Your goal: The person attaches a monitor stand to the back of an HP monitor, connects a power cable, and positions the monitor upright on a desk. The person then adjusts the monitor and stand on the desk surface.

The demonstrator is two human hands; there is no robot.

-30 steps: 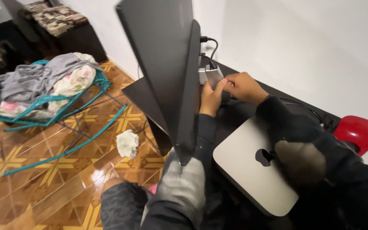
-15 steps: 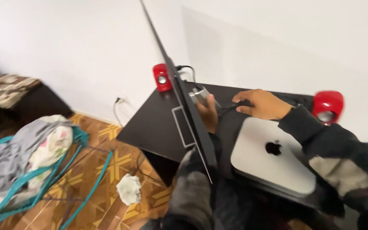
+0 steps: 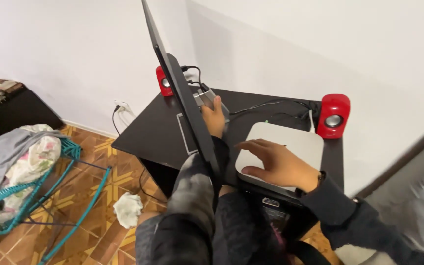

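1. Two hands are busy on a small black bench [image 3: 155, 132] pushed into a white corner.
2. Left hand [image 3: 214, 118] is behind the monitor [image 3: 182, 98], which shows edge-on as a thin dark slab. The fingers are up against a grey part at the back of the monitor where black cables [image 3: 271, 104] plug in. Can't tell if it's actually gripping anything, since the screen hides most of it.
3. Right hand [image 3: 276, 164] lies flat and open, fingers spread, on top of the silver mini computer [image 3: 298, 142]. It's resting there, not clamped around it.
4. That mini computer sits on the right half of the bench, just beside the monitor and in front of the right speaker.
5. Red speakers: one [image 3: 333, 115] at the back right corner, the other [image 3: 163, 81] at the back left, partly hidden behind the monitor.
6. Both arms wear dark sleeves.
7. Down on the patterned wood floor [image 3: 87, 201]: a crumpled white cloth [image 3: 127, 208] near the bench, and a teal wire chair [image 3: 35, 191] piled with clothes on the left.
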